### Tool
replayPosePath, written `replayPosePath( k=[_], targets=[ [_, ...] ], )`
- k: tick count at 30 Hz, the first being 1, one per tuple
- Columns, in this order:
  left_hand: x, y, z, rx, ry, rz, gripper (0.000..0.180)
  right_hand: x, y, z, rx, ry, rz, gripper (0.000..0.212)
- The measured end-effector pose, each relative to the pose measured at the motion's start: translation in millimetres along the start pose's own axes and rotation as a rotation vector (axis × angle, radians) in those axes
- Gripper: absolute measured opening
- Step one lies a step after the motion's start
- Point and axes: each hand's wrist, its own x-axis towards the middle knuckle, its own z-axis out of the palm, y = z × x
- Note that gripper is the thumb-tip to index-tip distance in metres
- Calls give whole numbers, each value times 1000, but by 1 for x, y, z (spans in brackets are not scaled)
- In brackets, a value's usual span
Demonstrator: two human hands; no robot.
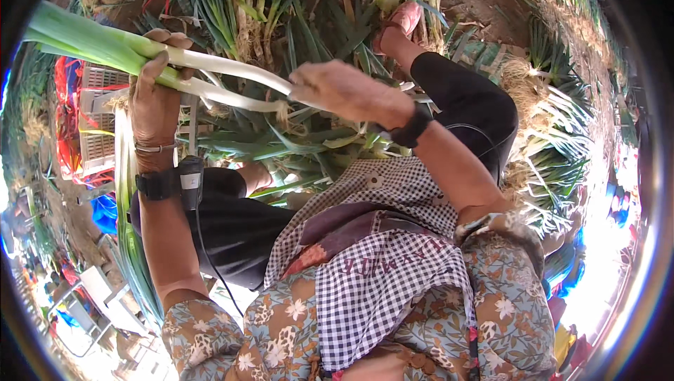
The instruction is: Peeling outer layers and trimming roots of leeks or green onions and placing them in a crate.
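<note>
Two long green onions lie across my left hand (156, 79), which is closed around them where the green leaves turn to white stalk. The upper green onion (235, 67) runs right to my right hand (351, 93), whose curled fingers grip its white lower end; that hand is slightly blurred. Just below it, the other green onion (228, 97) ends in a small tuft of roots (284, 111), free of my right hand. Their leaves (77, 38) reach out to the upper left. Whether a small tool is in my right hand cannot be made out.
Stripped leaves (281, 143) litter the ground between my legs. Upright bundles of green onions (246, 5) stand ahead, and a large pile (554, 142) lies at the right. To the left are a plastic crate (98, 139) with red straps and a white chair (104, 288).
</note>
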Motion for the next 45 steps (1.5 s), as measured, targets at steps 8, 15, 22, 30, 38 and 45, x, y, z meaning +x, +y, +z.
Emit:
replayPosePath(
  k=[8, 15, 22, 30, 38, 45],
  targets=[
    [2, 4, -12, -3, 140, 54, 38, -12, 8, 51, 224, 609, -141, 23],
    [7, 30, -34, -48, 97, 110, 28, -46, -10, 26, 671, -4, 39, 25],
    [0, 41, -47, -97, 48, 211, 23, -57, -2, 30, -1, 255, -376, 24],
    [-3, 61, -54, -150, 101, 292, 24, -87, 67, 37, -960, 123, -183, 35],
    [-19, 75, -32, -152, 121, 323, 32, 0, -38, 32, 108, 358, -260, 56],
    [-85, 130, -92, -371, 92, 325, 37, 29, -17, 29, 367, -20, -131, 41]
  ],
)
